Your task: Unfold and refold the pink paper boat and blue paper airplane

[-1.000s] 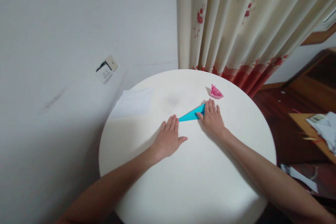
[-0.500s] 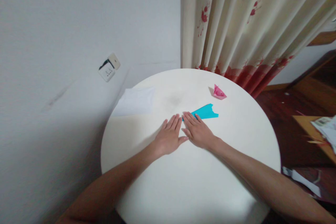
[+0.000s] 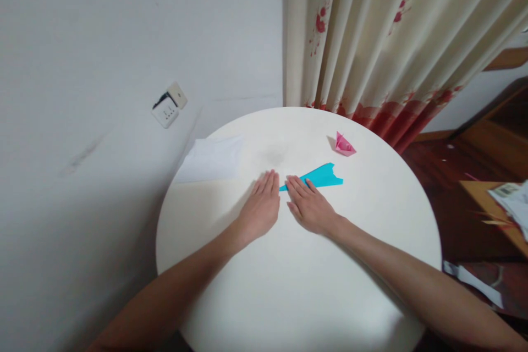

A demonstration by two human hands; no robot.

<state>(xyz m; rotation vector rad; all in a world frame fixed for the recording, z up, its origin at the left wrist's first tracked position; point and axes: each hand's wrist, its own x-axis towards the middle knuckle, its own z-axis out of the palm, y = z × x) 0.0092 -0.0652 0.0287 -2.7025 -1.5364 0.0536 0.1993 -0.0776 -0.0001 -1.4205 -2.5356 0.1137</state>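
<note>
My hands flat on the bench

My right hand (image 3: 310, 206) lies open, fingers pressing the blue folded paper (image 3: 319, 177)'s near tip; my left hand (image 3: 262, 203), open too, rests just beside it.

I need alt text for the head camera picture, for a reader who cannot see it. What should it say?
Two bare hands lie flat on a round white table: the right hand presses the narrow end of a folded blue paper, and the left hand rests just beside its tip. A small pink folded paper and a white sheet lie farther back, before a wall and a flowered curtain.
</note>
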